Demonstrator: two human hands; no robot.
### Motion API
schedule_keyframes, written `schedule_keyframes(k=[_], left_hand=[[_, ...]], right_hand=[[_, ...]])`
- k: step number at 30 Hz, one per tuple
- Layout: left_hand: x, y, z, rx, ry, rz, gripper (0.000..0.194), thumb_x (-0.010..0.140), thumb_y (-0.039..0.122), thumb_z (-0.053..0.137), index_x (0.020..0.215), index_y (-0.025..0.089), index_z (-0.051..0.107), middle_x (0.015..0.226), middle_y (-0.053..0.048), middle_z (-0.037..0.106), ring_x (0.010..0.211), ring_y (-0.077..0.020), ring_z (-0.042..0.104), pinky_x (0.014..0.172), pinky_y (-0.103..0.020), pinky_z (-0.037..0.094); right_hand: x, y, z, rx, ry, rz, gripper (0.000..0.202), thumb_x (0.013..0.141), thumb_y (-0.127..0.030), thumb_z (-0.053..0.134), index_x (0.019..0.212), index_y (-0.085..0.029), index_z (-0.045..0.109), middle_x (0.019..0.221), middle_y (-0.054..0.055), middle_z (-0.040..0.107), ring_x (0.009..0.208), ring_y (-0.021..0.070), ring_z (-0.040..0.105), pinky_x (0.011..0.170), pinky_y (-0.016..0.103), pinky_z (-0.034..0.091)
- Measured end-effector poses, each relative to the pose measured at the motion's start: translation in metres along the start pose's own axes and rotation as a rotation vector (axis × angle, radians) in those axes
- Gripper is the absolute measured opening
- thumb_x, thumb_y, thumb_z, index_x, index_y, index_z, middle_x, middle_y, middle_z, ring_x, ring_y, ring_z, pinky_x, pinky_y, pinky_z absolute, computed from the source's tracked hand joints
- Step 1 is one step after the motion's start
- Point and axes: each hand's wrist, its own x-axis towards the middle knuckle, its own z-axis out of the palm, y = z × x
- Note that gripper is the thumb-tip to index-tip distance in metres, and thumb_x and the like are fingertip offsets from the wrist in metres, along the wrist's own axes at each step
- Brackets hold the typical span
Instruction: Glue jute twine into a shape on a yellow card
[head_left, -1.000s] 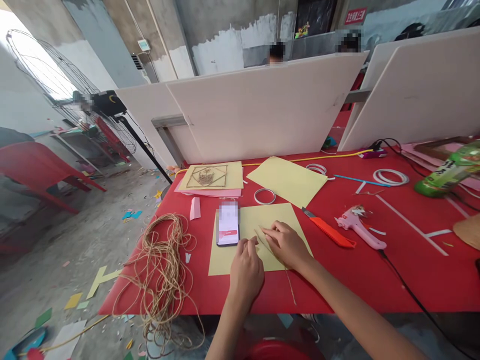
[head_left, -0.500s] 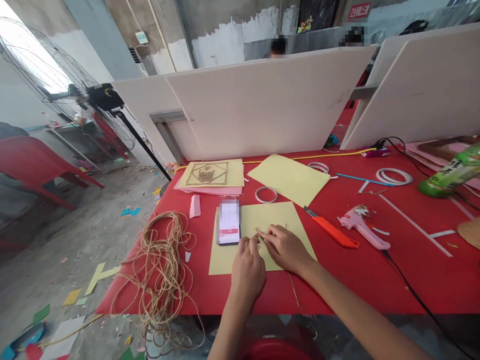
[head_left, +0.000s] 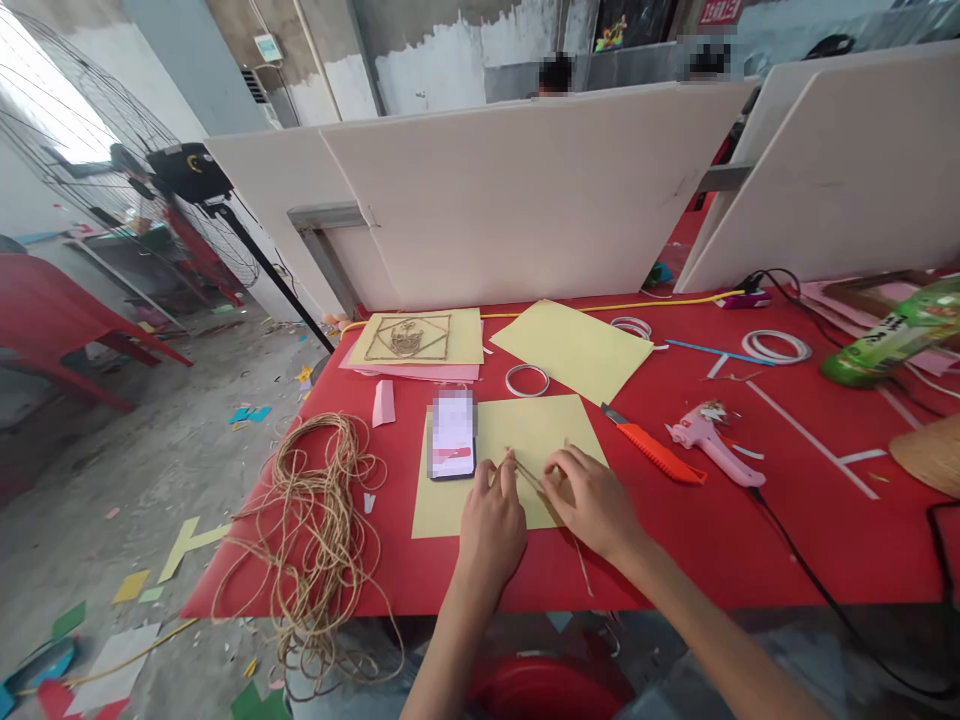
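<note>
A thin piece of brown twine (head_left: 529, 478) stretches between my two hands, low over a yellow sheet of paper (head_left: 442, 515). My left hand (head_left: 493, 515) pinches one end of it, near the middle of the sheet. Farther right, my right hand (head_left: 592, 500) has its fingers closed on the twine, and a loose tail hangs below toward the table edge. Beside my left hand a phone (head_left: 452, 440) with a lit screen lies on the sheet's left part. A big tangled heap of twine (head_left: 322, 520) rests at the table's left edge.
Right of the sheet lie an orange utility knife (head_left: 660, 452) and a pink glue gun (head_left: 712, 445) with a black cord. A tape roll (head_left: 527, 380), another yellow sheet (head_left: 574, 350) and a twine picture (head_left: 411, 338) lie behind. White boards (head_left: 510, 200) stand along the back; a green bottle (head_left: 892, 335) lies at right.
My right hand has moved right, away from my left, so a length of twine now shows between them. The whole view has shifted slightly.
</note>
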Motion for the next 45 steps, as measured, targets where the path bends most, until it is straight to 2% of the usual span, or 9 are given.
schedule_keyframes(k=[4,7,12,16,19,24,30,35,45], left_hand=[[-0.001,0.0,-0.004,-0.013,-0.052,0.023,0.057,0.079,-0.001,0.038,0.134,0.01,0.047,0.139,-0.015,0.051,0.118,-0.0286,0.05,0.098,-0.045,0.044],[-0.002,0.0,-0.007,0.0,-0.065,0.025,0.057,0.079,0.001,0.04,0.135,0.012,0.048,0.144,-0.013,0.048,0.121,-0.0294,0.048,0.1,-0.047,0.042],[-0.004,0.0,-0.01,-0.008,-0.063,0.022,0.055,0.078,0.002,0.042,0.132,0.012,0.052,0.143,-0.013,0.05,0.118,-0.0305,0.049,0.098,-0.046,0.044],[-0.004,0.0,-0.011,-0.006,-0.048,0.034,0.056,0.078,0.002,0.041,0.132,0.012,0.052,0.144,-0.014,0.049,0.119,-0.0305,0.049,0.095,-0.047,0.046],[-0.005,-0.001,-0.012,-0.011,-0.07,0.069,0.055,0.08,0.004,0.04,0.134,0.012,0.051,0.145,-0.014,0.047,0.125,-0.0303,0.046,0.099,-0.046,0.043],[-0.009,-0.005,-0.017,-0.031,-0.113,0.088,0.058,0.082,0.004,0.04,0.139,0.011,0.046,0.144,-0.012,0.049,0.127,-0.0289,0.043,0.1,-0.044,0.043],[-0.008,-0.005,-0.024,-0.043,-0.194,0.032,0.063,0.082,0.006,0.04,0.144,0.017,0.042,0.15,-0.006,0.043,0.128,-0.0316,0.039,0.095,-0.042,0.048],[-0.003,-0.005,-0.031,-0.052,-0.278,0.004,0.061,0.083,0.008,0.037,0.143,0.017,0.043,0.155,-0.002,0.036,0.134,-0.0317,0.032,0.1,-0.042,0.045],[-0.003,-0.008,-0.039,-0.109,-0.35,-0.018,0.062,0.086,0.016,0.035,0.148,0.021,0.037,0.16,0.001,0.025,0.145,-0.0312,0.019,0.108,-0.047,0.037]], right_hand=[[-0.037,-0.005,-0.004,-0.198,-0.04,0.13,0.022,0.09,-0.039,0.054,0.077,-0.023,0.048,0.078,0.003,0.057,0.067,0.0187,0.057,0.056,0.03,0.037],[-0.053,-0.008,-0.007,-0.251,-0.105,0.129,0.022,0.092,-0.032,0.052,0.073,-0.023,0.045,0.078,0.003,0.058,0.066,0.0174,0.056,0.056,0.029,0.037],[-0.058,-0.011,-0.015,-0.181,-0.182,0.084,0.022,0.094,-0.022,0.046,0.072,-0.023,0.046,0.077,0.002,0.059,0.066,0.0151,0.057,0.056,0.027,0.038],[-0.056,-0.009,-0.022,-0.171,-0.247,0.156,0.019,0.095,-0.024,0.047,0.076,-0.023,0.049,0.072,0.001,0.062,0.063,0.0167,0.06,0.053,0.027,0.035],[-0.053,-0.005,-0.028,-0.127,-0.294,0.209,0.013,0.095,-0.026,0.046,0.089,-0.024,0.058,0.071,0.001,0.067,0.062,0.018,0.063,0.051,0.026,0.034],[-0.044,-0.002,-0.038,-0.065,-0.247,0.114,0.034,0.093,-0.019,0.042,0.114,-0.03,0.066,0.084,0.004,0.074,0.071,0.018,0.067,0.055,0.025,0.039],[-0.041,-0.01,-0.044,-0.205,-0.439,0.051,0.05,0.09,-0.009,0.04,0.133,-0.028,0.059,0.088,0.005,0.074,0.077,0.0194,0.067,0.059,0.026,0.041],[-0.042,-0.013,-0.038,-0.3,-0.476,-0.029,0.054,0.088,-0.005,0.041,0.137,-0.024,0.056,0.088,0.006,0.073,0.082,0.0188,0.067,0.064,0.026,0.042],[-0.042,-0.001,-0.029,-0.457,-0.379,-0.141,0.059,0.083,0.001,0.046,0.135,-0.025,0.058,0.074,0.003,0.067,0.07,0.0164,0.061,0.059,0.026,0.038]])
